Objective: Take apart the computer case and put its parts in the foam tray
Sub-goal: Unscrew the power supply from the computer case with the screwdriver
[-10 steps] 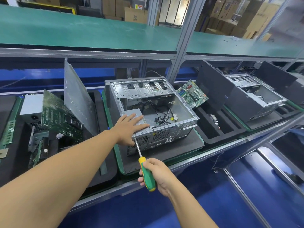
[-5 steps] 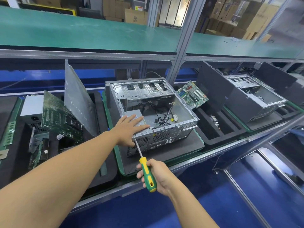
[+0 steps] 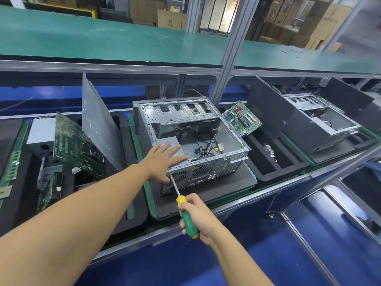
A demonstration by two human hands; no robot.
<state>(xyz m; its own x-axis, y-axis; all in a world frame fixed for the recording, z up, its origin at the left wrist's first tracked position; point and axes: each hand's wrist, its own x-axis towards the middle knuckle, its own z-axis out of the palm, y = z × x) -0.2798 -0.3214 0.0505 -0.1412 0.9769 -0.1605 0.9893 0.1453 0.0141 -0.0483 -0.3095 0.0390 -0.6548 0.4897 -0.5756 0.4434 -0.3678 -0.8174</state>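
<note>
Head view: screwdriver (image 3: 181,200) tip toward computer case (image 3: 206,168)

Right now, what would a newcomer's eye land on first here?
The open grey metal computer case sits centre on a black foam tray. The left hand lies flat on its near corner, while the right hand grips a green-and-yellow screwdriver whose tip meets the case's rear panel.

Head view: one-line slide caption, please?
Left hand rests flat on the open computer case while right hand holds a green screwdriver to its rear corner.
</note>
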